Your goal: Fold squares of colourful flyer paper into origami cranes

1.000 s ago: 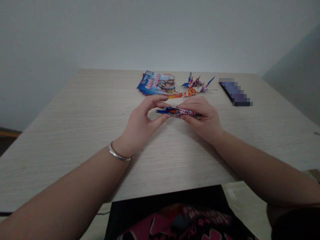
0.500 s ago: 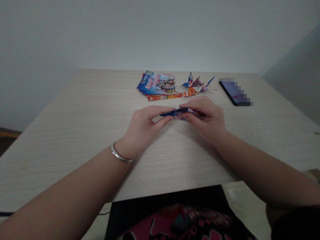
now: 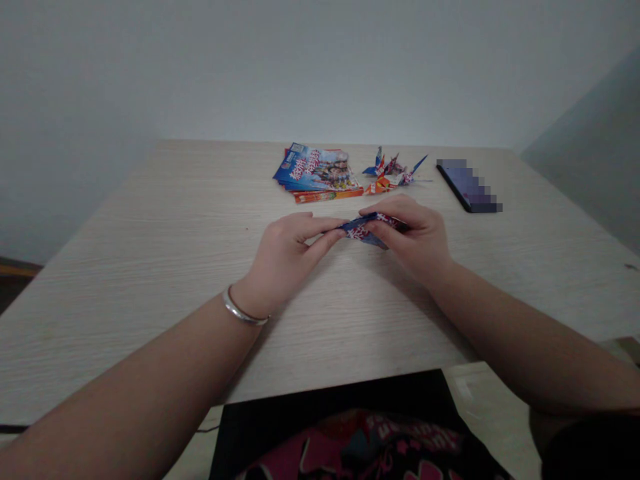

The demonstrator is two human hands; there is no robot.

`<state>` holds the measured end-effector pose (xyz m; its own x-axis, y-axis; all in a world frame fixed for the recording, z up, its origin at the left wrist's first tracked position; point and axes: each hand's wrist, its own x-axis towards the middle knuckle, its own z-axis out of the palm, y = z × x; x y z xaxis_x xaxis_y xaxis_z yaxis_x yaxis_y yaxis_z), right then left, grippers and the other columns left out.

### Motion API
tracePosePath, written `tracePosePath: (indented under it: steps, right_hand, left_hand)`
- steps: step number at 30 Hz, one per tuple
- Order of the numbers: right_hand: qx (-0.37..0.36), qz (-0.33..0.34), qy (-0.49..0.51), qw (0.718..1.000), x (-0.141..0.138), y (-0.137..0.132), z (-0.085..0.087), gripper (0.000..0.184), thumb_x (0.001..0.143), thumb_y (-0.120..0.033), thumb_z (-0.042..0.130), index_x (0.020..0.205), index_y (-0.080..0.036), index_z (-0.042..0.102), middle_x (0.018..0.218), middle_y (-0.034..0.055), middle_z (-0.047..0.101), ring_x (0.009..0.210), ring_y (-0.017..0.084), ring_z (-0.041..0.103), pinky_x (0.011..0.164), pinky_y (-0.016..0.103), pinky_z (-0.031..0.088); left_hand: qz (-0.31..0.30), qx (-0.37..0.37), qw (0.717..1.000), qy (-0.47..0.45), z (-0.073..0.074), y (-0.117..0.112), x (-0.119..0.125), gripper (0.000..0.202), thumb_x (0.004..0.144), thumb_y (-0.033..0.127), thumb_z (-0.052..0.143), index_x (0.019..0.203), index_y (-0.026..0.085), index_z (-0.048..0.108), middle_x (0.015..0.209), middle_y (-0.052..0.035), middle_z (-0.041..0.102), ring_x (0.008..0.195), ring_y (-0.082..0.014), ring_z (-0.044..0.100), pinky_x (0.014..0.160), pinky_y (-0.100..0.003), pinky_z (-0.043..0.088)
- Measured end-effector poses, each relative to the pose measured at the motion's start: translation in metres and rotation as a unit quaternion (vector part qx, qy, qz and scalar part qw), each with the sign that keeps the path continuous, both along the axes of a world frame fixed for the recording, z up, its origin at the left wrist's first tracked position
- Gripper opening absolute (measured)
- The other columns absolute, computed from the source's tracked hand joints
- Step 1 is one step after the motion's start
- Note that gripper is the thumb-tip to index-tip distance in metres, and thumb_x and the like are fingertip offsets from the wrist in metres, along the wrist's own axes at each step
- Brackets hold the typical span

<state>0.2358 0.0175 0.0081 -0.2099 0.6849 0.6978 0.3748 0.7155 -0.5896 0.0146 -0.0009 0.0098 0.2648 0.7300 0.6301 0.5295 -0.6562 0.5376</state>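
A phone [image 3: 468, 187] lies on a pale wood-grain table [image 3: 165, 260] before a grey wall [image 3: 320, 73].

Left hand [image 3: 285, 248] pinches one end of folded paper [image 3: 357, 231] | right hand [image 3: 423, 237] grips the other | leaflets [image 3: 317, 170], paper cranes [image 3: 385, 183] near desk's [image 3: 175, 247] far edge | phone [image 3: 467, 188] toward its far right corner

The left arm [image 3: 150, 377] and right arm [image 3: 520, 330] cross the tabletop's [image 3: 145, 227] near edge, slanting inward. Between its near and far edges, the left hand [image 3: 285, 250] pinches, thumb and forefinger extended toward the right hand [image 3: 420, 237], which grips between bent fingers [image 3: 400, 208] and thumb [image 3: 387, 235]. The two hands sit close, just apart.
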Motion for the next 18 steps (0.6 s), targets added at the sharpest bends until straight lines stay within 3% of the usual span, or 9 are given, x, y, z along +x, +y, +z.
tracePosePath:
  steps: [9,14,18]
  right_hand:
    - [-0.006,0.021,-0.009,1.000,-0.0002,-0.0012,0.0037,0.011,0.090,-0.029,0.071,0.093,-0.029,0.082,0.086,-0.0006,0.080,0.082,0.017,0.072,0.080,0.037,0.059]
    - [0.006,0.002,-0.014,1.000,-0.0003,-0.0025,0.0037,0.015,0.093,-0.034,0.069,0.099,-0.029,0.081,0.094,0.0013,0.081,0.090,0.019,0.073,0.085,0.039,0.058]
    - [0.038,-0.009,-0.003,0.999,-0.0024,-0.0026,0.0049,0.014,0.093,-0.029,0.068,0.098,-0.028,0.081,0.094,0.0014,0.081,0.090,0.019,0.073,0.085,0.037,0.057]
  left_hand:
    - [-0.005,0.012,1.000,0.021,-0.0005,0.0014,-0.0007,0.014,0.095,0.030,0.068,0.094,0.026,0.081,0.083,0.0007,0.080,0.070,-0.0149,0.071,0.069,-0.028,0.056]
    - [0.007,0.029,0.998,0.051,-0.0010,0.0030,-0.0018,0.015,0.096,0.030,0.066,0.097,0.028,0.080,0.091,0.0009,0.082,0.078,-0.0168,0.073,0.091,-0.035,0.058]
    - [0.003,0.024,0.997,0.069,-0.0003,0.0031,-0.0012,0.017,0.097,0.028,0.063,0.101,0.027,0.080,0.094,0.0002,0.082,0.083,-0.0179,0.074,0.103,-0.040,0.054]
